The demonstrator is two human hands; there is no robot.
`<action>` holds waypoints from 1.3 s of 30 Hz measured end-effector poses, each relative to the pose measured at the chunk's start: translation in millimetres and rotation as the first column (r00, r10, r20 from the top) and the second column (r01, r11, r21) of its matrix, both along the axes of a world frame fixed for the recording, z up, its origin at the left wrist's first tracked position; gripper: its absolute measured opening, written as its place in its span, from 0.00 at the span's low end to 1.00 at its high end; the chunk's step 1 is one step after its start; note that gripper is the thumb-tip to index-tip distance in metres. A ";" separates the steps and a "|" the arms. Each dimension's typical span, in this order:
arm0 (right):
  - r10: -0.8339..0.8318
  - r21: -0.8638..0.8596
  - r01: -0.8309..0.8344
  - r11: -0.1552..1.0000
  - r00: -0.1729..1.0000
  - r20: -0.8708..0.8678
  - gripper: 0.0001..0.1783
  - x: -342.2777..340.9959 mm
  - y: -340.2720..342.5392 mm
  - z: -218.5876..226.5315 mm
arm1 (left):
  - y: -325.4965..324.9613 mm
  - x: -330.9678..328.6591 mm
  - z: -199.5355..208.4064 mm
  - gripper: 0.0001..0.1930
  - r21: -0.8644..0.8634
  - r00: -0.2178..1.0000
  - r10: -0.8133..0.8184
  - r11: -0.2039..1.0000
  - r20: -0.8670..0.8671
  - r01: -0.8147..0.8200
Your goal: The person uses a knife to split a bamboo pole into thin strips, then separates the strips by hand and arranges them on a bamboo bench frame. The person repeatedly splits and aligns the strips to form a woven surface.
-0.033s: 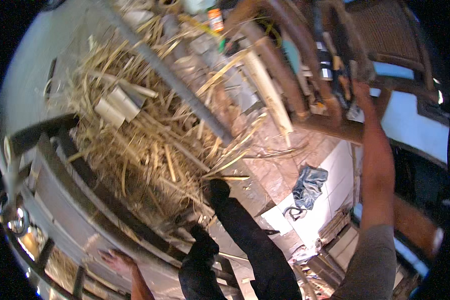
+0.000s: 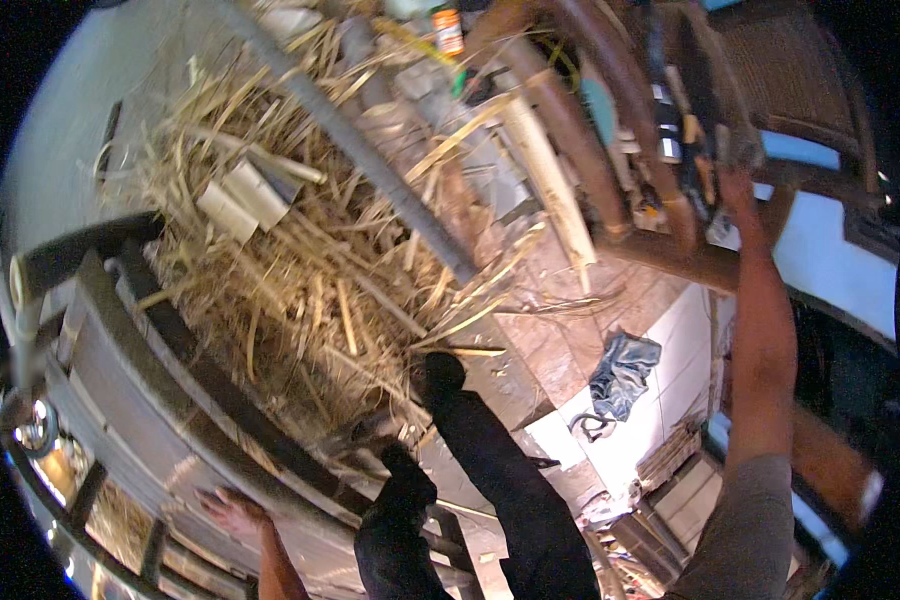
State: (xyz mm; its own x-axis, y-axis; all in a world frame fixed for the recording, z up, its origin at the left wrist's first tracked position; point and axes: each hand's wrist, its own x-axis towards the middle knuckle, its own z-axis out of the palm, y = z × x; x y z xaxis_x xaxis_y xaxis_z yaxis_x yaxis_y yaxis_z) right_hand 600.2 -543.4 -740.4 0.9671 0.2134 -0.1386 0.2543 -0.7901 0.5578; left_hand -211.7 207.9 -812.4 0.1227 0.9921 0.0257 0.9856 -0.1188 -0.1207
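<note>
My left hand (image 2: 235,512) lies with fingers apart on a broad grey-brown curved panel (image 2: 160,430), part of a wooden frame at the lower left. My right arm stretches far up the right side. At its end, my right hand (image 2: 736,188) is beside several slender tools (image 2: 698,165), some dark-handled, within a brown curved frame (image 2: 670,255). Its fingers are blurred and partly hidden, so a grip cannot be made out. Between my arms, a large heap of pale split cane strips (image 2: 300,260) covers the floor.
A grey pole (image 2: 370,175) slants across the heap. A pale wooden plank (image 2: 547,170) leans near the brown frame. Crumpled blue cloth (image 2: 622,375) lies on white tiles. An orange-and-white container (image 2: 448,33) stands at the back. My dark-clad legs (image 2: 510,480) occupy the lower middle.
The whole scene has shifted slightly to the right in the picture. Neither hand has visibly moved relative to the things around it.
</note>
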 end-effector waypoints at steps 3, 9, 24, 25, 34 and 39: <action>-0.150 0.020 0.149 0.989 0.987 0.065 0.25 15.0 -61.9 -24.1 | -8.6 8.0 3.4 0.37 0.026 1.000 -0.022 0.999 0.003 0.022; 0.020 0.172 -0.020 0.985 1.000 0.001 0.33 17.6 -86.6 -21.1 | -12.2 17.0 5.5 0.37 0.035 0.999 0.042 0.999 0.005 -0.042; -0.287 0.772 0.186 -0.608 0.855 -0.432 0.25 -342.3 259.2 70.9 | -15.1 22.0 2.6 0.37 -0.011 0.988 0.126 0.992 -0.085 -0.127; -0.202 0.849 0.249 -0.467 0.904 -0.376 0.23 -368.1 281.7 55.1 | -15.5 22.3 3.1 0.37 -0.027 0.989 0.136 0.990 -0.060 -0.138; -0.127 0.573 0.687 0.447 0.682 -0.720 0.31 -496.1 408.6 -98.9 | -21.8 30.0 7.2 0.39 -0.054 0.993 0.110 0.992 -0.047 -0.112; -0.397 0.504 0.855 0.126 0.509 -0.764 0.32 -522.8 467.1 -196.7 | -22.7 24.7 0.7 0.38 -0.027 0.993 0.079 0.996 -0.085 -0.081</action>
State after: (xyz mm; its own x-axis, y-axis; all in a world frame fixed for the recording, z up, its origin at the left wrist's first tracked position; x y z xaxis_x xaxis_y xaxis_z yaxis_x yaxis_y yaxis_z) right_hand 77.3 -76.2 -937.1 0.6889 -0.2306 -0.6872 -0.6036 -0.7075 -0.3676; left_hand -187.0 185.2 -811.7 0.0433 0.9990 -0.0112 0.9785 -0.0447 -0.2013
